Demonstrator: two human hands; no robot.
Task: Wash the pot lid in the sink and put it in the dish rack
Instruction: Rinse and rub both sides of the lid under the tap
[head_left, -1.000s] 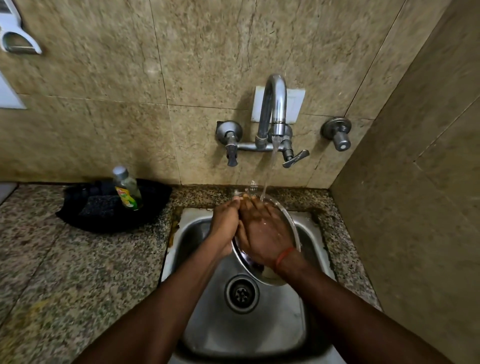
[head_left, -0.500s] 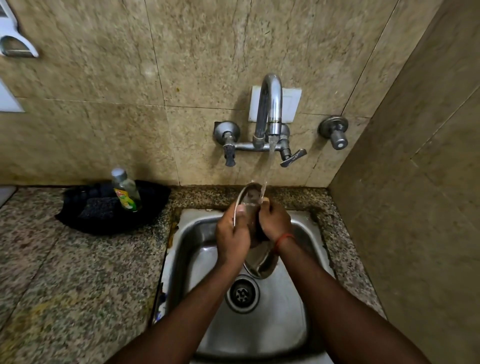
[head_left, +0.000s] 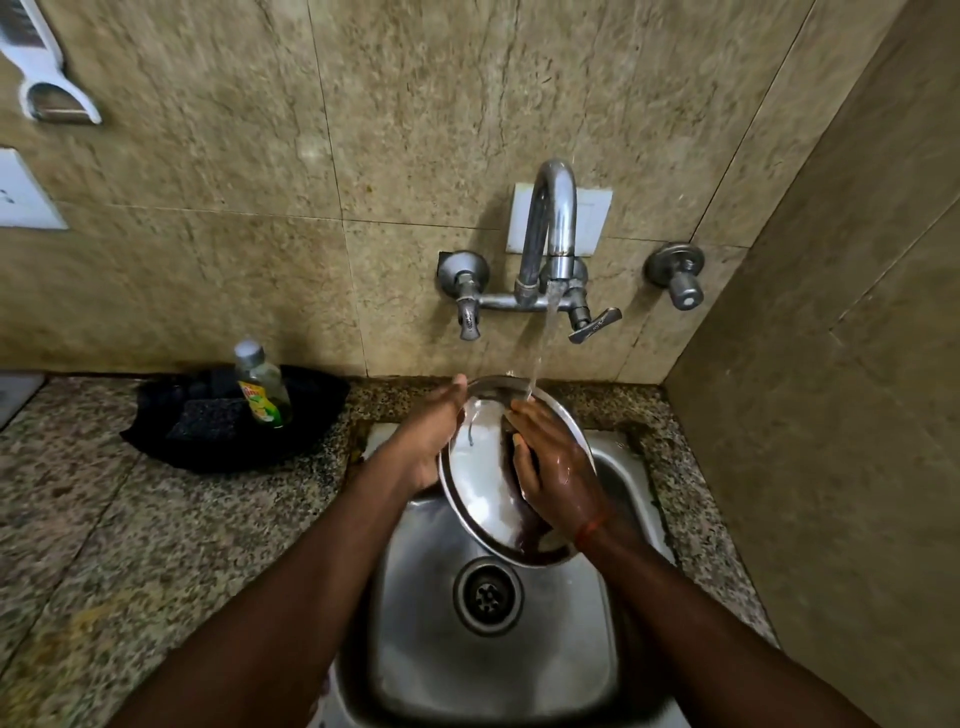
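Lid: pot lid (head_left: 483, 467) is held over the sink (head_left: 498, 670), tilted, its broad shiny face turned up toward the camera — half a second ago it stood nearly edge-on between the two hands.
Water: the stream from the tap (head_left: 553, 228) lands on the lid's far rim, just by the right fingertips (head_left: 517, 408).
Left hand: left hand (head_left: 428, 441) grips the lid's left edge, thumb over the rim and fingers hidden behind it, so it carries the weight.
Right hand: right hand (head_left: 558, 470) lies open and flat on the lid's face, fingers spread and wet, pressing rather than gripping; a second ago it covered the lid in much the same way.
Change: the lid has swung from edge-on back to face-up under the water — this reads as turning it to rinse and rub each side by turn.
Stage: washing is under way, probably in the rinse; whether any soap film is left on the metal I cannot tell, since glare hides it.
Worktop: a soap bottle (head_left: 262, 387) stands in a black tray (head_left: 317, 415) on the worktop (head_left: 104, 519), left of the sink and well apart from the hands.
Rack: no dish rack shows in this view, so the placing step is not yet begun.
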